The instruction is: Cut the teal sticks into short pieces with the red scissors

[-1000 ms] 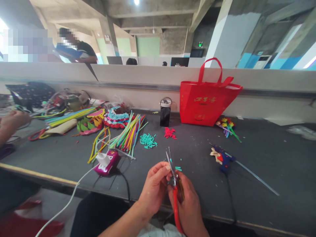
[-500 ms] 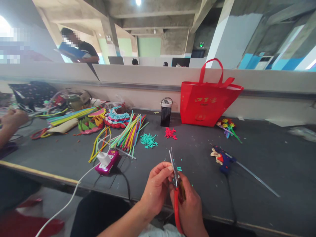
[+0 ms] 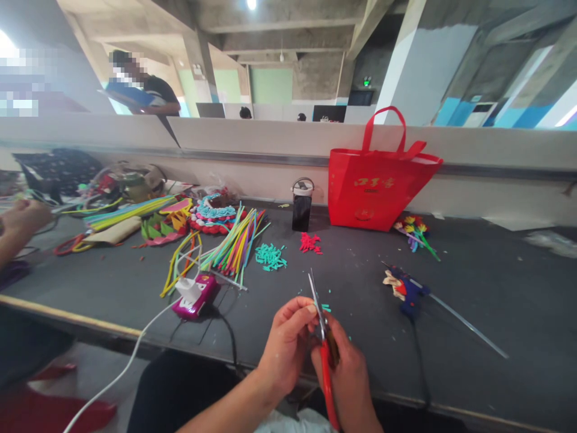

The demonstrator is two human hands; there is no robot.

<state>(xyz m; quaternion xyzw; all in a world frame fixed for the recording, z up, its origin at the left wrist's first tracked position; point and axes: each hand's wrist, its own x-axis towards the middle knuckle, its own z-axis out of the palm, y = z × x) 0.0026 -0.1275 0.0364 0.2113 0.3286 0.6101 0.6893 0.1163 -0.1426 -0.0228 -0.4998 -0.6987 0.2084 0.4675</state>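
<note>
My right hand (image 3: pixel 347 367) is wrapped around a pair of scissors (image 3: pixel 328 373) with red handles, its blades pointing away from me and nearly together. Against the blades, my left hand (image 3: pixel 286 343) is closed in a pinch; what its fingertips hold is hidden. Short teal strips (image 3: pixel 326 308) show just right of the blades, but I cannot tell whether they are held or lie on the table. Beyond my hands are a heap of small teal pieces (image 3: pixel 270 257) and a smaller heap of red pieces (image 3: pixel 310 243).
A bundle of coloured strips (image 3: pixel 237 243) and a purple power socket (image 3: pixel 196 300) with cables lie left. A dark bottle (image 3: pixel 302 210) and red bag (image 3: pixel 369 189) stand behind. A blue glue gun (image 3: pixel 409 293) lies right. Another person's hand (image 3: pixel 24 219) is far left.
The scissor blades have closed slightly, and the red handle has swung a little to the right. My left hand keeps its pinch in nearly the same place.
</note>
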